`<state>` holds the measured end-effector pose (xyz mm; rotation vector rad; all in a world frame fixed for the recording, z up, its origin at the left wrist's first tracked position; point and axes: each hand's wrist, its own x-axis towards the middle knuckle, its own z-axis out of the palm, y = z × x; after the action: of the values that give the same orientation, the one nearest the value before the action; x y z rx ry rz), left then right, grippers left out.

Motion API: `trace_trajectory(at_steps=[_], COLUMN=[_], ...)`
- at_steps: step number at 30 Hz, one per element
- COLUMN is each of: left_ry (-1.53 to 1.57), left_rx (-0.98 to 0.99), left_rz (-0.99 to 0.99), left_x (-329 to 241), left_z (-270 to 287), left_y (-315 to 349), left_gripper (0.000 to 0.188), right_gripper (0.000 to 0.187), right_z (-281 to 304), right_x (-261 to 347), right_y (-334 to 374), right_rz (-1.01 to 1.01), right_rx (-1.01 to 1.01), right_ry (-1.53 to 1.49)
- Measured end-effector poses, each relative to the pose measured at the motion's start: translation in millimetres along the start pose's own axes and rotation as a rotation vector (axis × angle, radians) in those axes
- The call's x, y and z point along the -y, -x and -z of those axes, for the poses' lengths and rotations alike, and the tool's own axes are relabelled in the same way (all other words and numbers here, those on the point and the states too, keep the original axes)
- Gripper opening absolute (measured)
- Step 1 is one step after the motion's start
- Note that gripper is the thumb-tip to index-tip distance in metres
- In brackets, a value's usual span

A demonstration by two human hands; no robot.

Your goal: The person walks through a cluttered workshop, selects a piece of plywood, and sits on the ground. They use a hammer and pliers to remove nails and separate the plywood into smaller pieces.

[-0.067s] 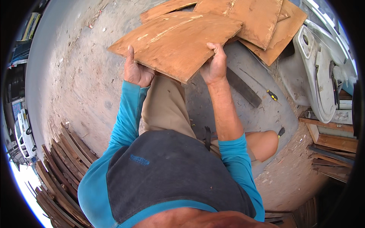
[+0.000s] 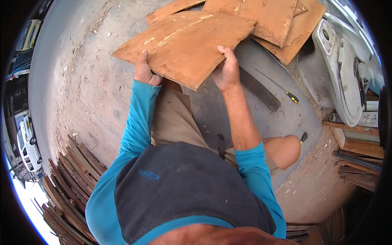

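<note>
A brown plywood panel (image 2: 185, 43) with pale scuffs along its upper part is held out in front of me, tilted. My left hand (image 2: 146, 71) grips its near left edge, thumb on top and fingers hidden underneath. On the right edge, my right hand (image 2: 227, 69) holds it the same way. Just beyond lie several more plywood sheets (image 2: 273, 18), overlapping in a loose pile. To the right of my right forearm a dark flat strip (image 2: 259, 90) rests on the grey mat, and a yellow-and-black screwdriver (image 2: 292, 97) lies near it.
Long wooden strips (image 2: 71, 179) are stacked at the lower left. Off to the right stand a whitish moulded panel (image 2: 339, 73) and a wooden frame (image 2: 357, 143) with scrap boards. My bent leg (image 2: 286, 151) crosses the mat. A white vehicle (image 2: 28, 147) stands far left.
The view has shifted slightly, and the panel with both hands sits a little farther left and higher. Both hands keep their grip.
</note>
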<state>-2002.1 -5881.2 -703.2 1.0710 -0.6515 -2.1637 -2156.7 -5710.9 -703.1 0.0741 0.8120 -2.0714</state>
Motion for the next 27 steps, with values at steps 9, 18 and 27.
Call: trace_trajectory(at_steps=[9, 18, 27], left_ry=[-0.008, -0.032, -0.068], left_rx=[-0.107, -0.033, -0.149], left_rz=[0.019, -0.039, -0.021], left_x=[17.1, 36.4, 65.1], left_z=[8.2, 77.9, 105.1], left_y=[-2.3, 113.0, 211.8], left_gripper=[0.046, 0.047, 0.050], right_gripper=[0.090, 0.077, 0.092], right_z=[230.0, 274.5, 298.7], right_x=[10.0, 17.3, 33.4], right_y=[-9.0, -12.6, -37.2], right_rz=[-0.178, -0.236, -0.366], right_rx=[-0.371, -0.299, -0.379], right_ry=[1.595, 2.273, 0.523])
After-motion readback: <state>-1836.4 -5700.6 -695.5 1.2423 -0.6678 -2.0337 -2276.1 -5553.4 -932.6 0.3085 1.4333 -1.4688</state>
